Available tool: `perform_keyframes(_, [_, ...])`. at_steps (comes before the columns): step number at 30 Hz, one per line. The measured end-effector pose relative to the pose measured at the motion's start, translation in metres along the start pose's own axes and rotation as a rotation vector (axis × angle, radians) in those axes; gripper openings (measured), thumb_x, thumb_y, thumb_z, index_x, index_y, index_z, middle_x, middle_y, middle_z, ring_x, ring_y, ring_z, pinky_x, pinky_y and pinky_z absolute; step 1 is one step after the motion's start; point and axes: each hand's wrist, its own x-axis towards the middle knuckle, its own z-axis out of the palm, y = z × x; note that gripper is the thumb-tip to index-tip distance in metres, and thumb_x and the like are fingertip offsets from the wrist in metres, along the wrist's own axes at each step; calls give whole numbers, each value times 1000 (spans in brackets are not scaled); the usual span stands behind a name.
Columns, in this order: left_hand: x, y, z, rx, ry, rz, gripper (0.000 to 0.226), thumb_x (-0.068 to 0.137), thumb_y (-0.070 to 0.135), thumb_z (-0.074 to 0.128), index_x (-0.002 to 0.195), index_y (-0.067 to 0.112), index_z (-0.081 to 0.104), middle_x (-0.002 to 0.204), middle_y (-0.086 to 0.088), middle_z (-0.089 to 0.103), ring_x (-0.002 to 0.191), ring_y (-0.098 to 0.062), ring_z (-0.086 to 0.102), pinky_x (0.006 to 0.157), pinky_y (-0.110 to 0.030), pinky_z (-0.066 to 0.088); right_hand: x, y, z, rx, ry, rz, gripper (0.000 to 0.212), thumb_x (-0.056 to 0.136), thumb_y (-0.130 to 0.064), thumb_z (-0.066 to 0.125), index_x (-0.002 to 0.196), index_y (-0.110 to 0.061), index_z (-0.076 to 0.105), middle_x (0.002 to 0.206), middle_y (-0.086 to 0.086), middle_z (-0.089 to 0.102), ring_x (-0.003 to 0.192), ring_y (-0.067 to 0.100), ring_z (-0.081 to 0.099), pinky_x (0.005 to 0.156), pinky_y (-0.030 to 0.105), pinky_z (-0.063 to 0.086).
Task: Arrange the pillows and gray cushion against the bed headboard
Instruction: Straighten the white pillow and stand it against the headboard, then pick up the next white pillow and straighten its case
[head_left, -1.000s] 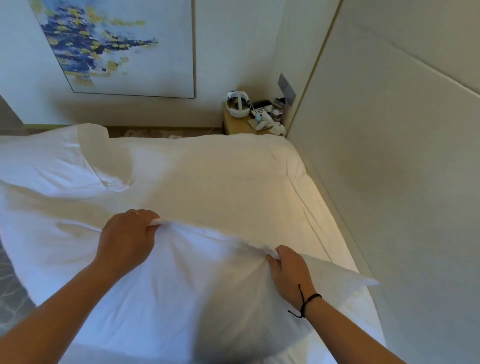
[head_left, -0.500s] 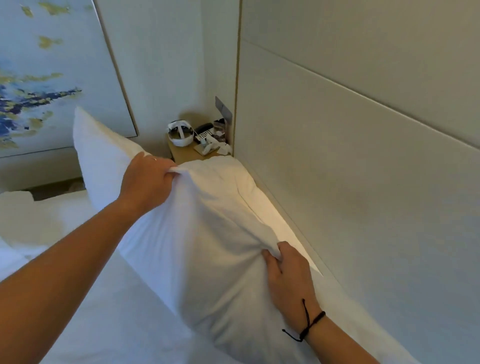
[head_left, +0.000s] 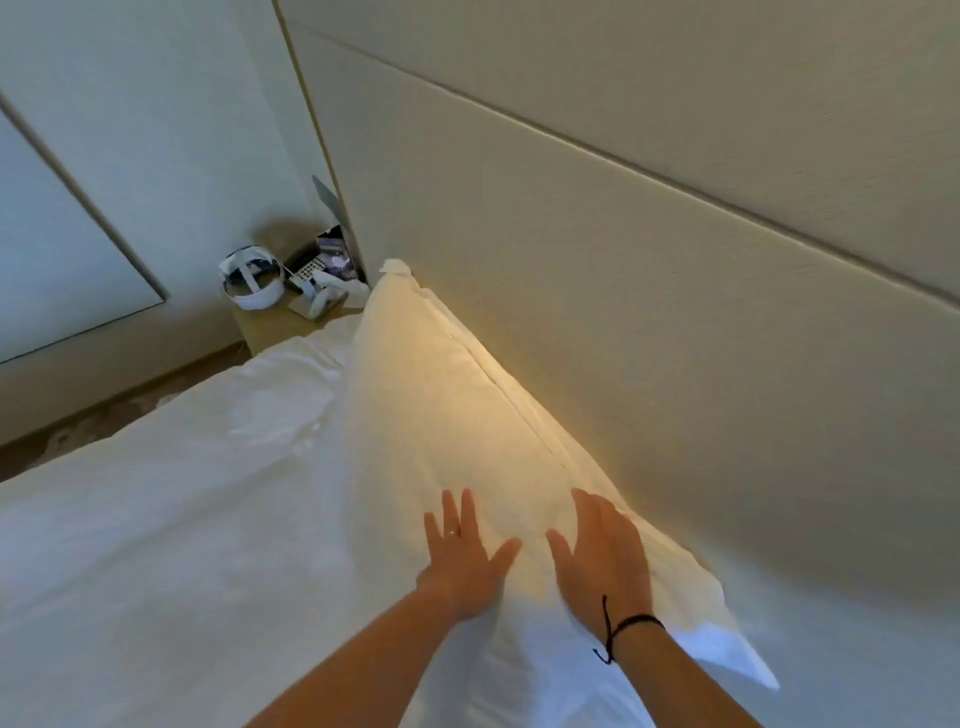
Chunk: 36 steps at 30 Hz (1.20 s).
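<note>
A white pillow (head_left: 441, 415) leans upright against the beige padded headboard (head_left: 649, 312), its far corner near the nightstand. My left hand (head_left: 465, 558) lies flat on the pillow's front face, fingers spread, a ring on one finger. My right hand (head_left: 602, 561) presses flat beside it, closer to the pillow's top seam, with a black cord around the wrist. Neither hand grips the fabric. No gray cushion is in view.
White bedding (head_left: 182, 519) covers the mattress to the left of the pillow. A wooden nightstand (head_left: 280, 325) in the corner holds a white headset (head_left: 252, 280), a phone and small items. A framed picture (head_left: 62, 249) hangs on the left wall.
The pillow was gripped by both hands and swung up toward the headboard. It now leans against it, and both hands have let go and rest flat on it.
</note>
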Motion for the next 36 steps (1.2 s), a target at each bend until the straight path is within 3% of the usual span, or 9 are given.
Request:
perform_keyframes(3, [-5,-26,30,10,40,-36,99,78,86,23,151,36,-22,158,13,-31,146,-21,-28,116,-58,19,-10,10,14,-135,25,-89,58,92,-55,44,140,-22,45,142,3,48,133,24,41,115,44,28])
perform_keyframes(5, [-4,-33,25,-14,51,3,97,80,84,27,152,38,-18,160,13,-26,148,-19,-25,118,-51,15,-14,3,18,-171,44,-98,60,92,-56,47,140,-20,47,146,9,46,138,28,37,117,48,25])
perform_keyframes(8, [-4,-38,6,-6,47,48,91,85,78,36,155,36,-5,164,11,-14,152,-20,-8,119,-47,16,-18,-18,22,-178,-16,-123,65,93,-60,39,148,-26,35,158,8,29,148,27,18,120,48,11])
perform_keyframes(14, [-33,-88,-19,-94,-83,-61,77,88,59,59,152,27,30,155,4,39,138,-15,41,113,-29,33,-32,-53,40,-235,-210,-404,54,96,-56,35,148,-41,28,164,-3,7,150,25,-3,118,55,-8])
perform_keyframes(17, [-72,-135,-24,-186,36,-258,54,88,55,59,136,33,50,131,6,63,120,-14,57,103,-30,43,-50,-72,56,-313,-318,-472,56,97,-55,31,150,-41,21,164,-7,3,150,22,-7,115,56,-14])
perform_keyframes(23, [-191,-245,-41,-534,472,-544,13,89,37,63,97,28,68,105,4,72,99,-17,66,92,-38,54,-109,-135,98,-217,-572,-595,61,96,-53,39,151,-41,15,163,-12,2,149,14,9,121,46,7])
perform_keyframes(28, [-312,-331,-60,-777,763,-705,15,86,28,58,77,30,70,81,6,74,77,-17,71,77,-38,60,-189,-218,133,-100,-780,-783,49,95,-47,49,142,-36,39,144,-14,49,129,10,48,104,31,42])
perform_keyframes(34, [-460,-443,-39,-886,952,-776,23,88,23,56,73,12,70,67,7,73,69,-17,71,70,-40,58,-332,-318,170,-126,-796,-957,38,95,-48,47,132,-38,50,134,-19,56,123,7,52,101,31,44])
perform_keyframes(36, [-510,-476,-27,-887,1010,-792,23,87,23,56,70,15,71,66,10,72,65,-14,70,68,-38,57,-384,-344,182,-126,-805,-1004,39,95,-48,47,132,-38,50,135,-18,55,124,7,52,102,31,43])
